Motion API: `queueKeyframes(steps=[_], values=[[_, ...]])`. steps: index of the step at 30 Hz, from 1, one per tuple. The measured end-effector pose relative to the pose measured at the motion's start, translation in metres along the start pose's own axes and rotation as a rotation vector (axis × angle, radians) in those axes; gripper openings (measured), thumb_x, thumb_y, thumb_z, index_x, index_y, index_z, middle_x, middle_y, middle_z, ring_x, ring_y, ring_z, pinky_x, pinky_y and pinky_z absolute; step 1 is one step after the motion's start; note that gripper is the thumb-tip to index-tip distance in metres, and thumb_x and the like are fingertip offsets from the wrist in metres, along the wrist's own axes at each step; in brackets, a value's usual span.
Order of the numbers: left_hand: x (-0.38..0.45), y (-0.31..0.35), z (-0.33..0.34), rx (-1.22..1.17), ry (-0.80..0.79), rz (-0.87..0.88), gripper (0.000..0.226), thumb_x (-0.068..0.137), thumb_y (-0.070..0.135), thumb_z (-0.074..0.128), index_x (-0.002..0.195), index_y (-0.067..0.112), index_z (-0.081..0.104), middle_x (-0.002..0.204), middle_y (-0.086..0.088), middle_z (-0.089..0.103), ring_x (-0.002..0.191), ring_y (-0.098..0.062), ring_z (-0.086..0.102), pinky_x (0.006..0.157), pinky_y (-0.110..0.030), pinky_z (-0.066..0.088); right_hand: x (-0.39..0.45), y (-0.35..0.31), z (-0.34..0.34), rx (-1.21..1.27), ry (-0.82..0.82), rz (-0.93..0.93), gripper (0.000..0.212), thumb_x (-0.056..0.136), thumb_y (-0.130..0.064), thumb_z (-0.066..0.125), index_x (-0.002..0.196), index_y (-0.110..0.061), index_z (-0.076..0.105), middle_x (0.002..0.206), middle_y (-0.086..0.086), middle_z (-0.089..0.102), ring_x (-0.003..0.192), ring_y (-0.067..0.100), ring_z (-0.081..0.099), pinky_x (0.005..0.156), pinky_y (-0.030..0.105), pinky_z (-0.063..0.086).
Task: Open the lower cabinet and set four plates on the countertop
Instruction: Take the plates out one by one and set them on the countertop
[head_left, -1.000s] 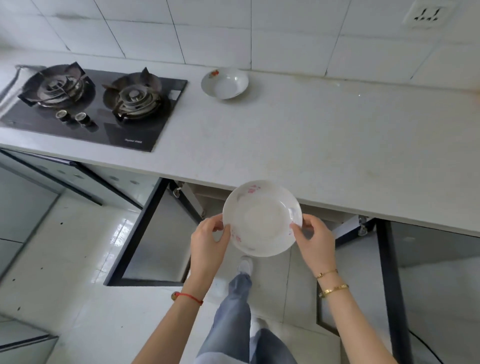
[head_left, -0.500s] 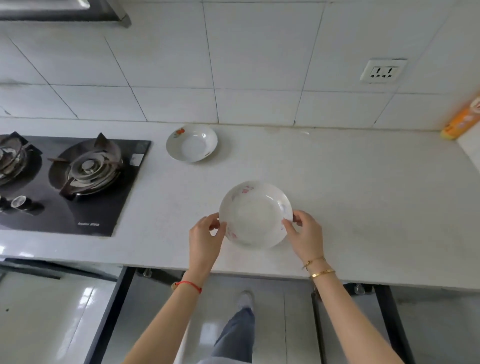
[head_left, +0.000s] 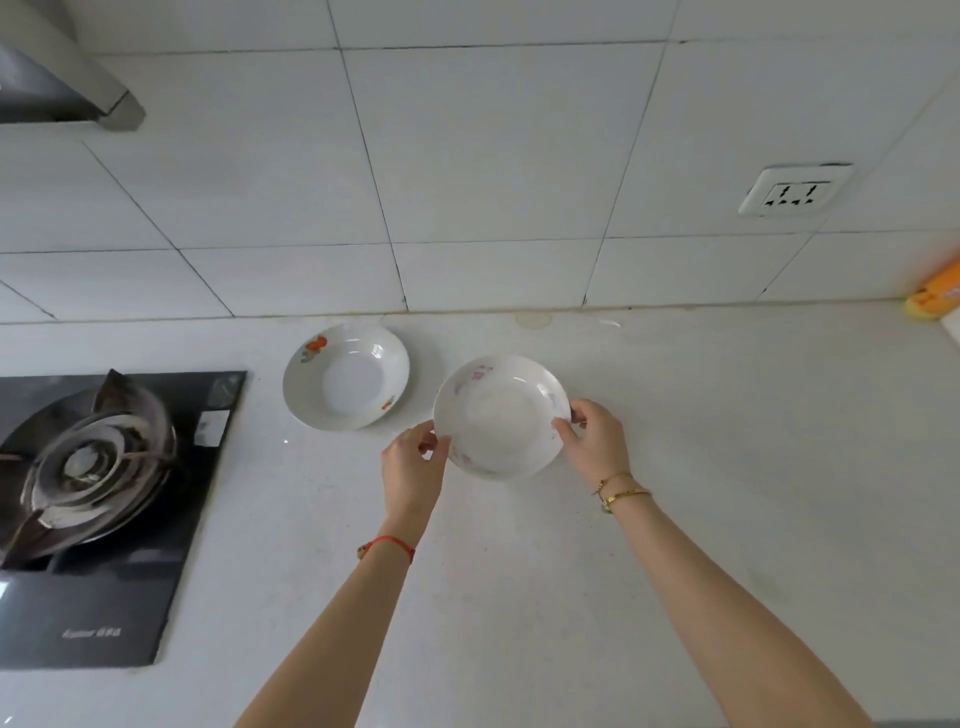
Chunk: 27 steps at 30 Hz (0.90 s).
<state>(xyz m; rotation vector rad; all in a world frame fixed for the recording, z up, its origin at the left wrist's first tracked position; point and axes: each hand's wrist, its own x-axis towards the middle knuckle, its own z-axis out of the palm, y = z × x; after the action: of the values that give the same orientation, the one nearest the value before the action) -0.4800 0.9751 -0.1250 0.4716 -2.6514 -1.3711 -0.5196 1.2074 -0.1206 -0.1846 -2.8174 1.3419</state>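
Observation:
Both hands hold a white plate with faint pink flowers (head_left: 500, 415) by its rim, low over the white countertop (head_left: 571, 571). My left hand (head_left: 413, 465) pinches the plate's left edge and my right hand (head_left: 595, 436) grips its right edge. A second white plate with an orange flower print (head_left: 345, 383) lies flat on the counter just to the left, close to the tiled wall. The two plates are apart by a narrow gap. The lower cabinet is out of view.
A black gas hob (head_left: 104, 499) with a burner fills the left of the counter. A range hood corner (head_left: 62, 88) hangs at top left. A wall socket (head_left: 795, 189) sits at upper right, and an orange package (head_left: 937, 293) lies at the far right.
The plate came up from in front of the open cabinet and forward over the counter, ending beside the orange-flowered plate. The view has tilted up, so the cabinet doors have left the frame.

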Motion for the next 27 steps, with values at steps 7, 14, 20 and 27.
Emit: queueKeyframes(steps=[7, 14, 20, 27], values=[[0.065, -0.005, 0.023, 0.010, -0.006, -0.023, 0.020, 0.086, 0.014, 0.068, 0.104, 0.015, 0.075, 0.081, 0.007, 0.069, 0.075, -0.007, 0.063, 0.076, -0.019, 0.049, 0.064, 0.009, 0.022, -0.030, -0.068, 0.019, 0.013, 0.082, -0.018, 0.066, 0.089, -0.007, 0.065, 0.085, 0.002, 0.064, 0.084, 0.019, 0.058, 0.070, 0.025, 0.042], [0.100, -0.008, 0.043, 0.022, 0.002, -0.046, 0.012, 0.085, 0.014, 0.068, 0.095, 0.012, 0.075, 0.074, 0.009, 0.067, 0.074, -0.014, 0.065, 0.073, -0.019, 0.048, 0.103, 0.016, 0.037, -0.056, -0.072, 0.013, 0.016, 0.083, -0.020, 0.066, 0.095, -0.008, 0.065, 0.090, 0.005, 0.066, 0.084, 0.017, 0.058, 0.069, 0.024, 0.042], [0.110, -0.009, 0.052, 0.016, 0.001, -0.060, 0.016, 0.086, 0.014, 0.068, 0.100, 0.012, 0.074, 0.077, 0.007, 0.067, 0.076, -0.015, 0.064, 0.075, -0.022, 0.048, 0.114, 0.021, 0.043, -0.087, -0.060, 0.013, 0.016, 0.084, -0.021, 0.066, 0.094, -0.009, 0.064, 0.087, 0.004, 0.063, 0.083, 0.020, 0.058, 0.065, 0.023, 0.042], [0.102, -0.003, 0.045, 0.113, -0.034, -0.037, 0.031, 0.091, 0.018, 0.064, 0.121, 0.010, 0.066, 0.098, -0.004, 0.072, 0.089, -0.019, 0.065, 0.086, -0.035, 0.055, 0.109, 0.016, 0.032, -0.164, -0.126, 0.018, 0.034, 0.088, -0.033, 0.061, 0.112, -0.008, 0.061, 0.104, 0.008, 0.064, 0.100, 0.026, 0.056, 0.083, 0.041, 0.051]])
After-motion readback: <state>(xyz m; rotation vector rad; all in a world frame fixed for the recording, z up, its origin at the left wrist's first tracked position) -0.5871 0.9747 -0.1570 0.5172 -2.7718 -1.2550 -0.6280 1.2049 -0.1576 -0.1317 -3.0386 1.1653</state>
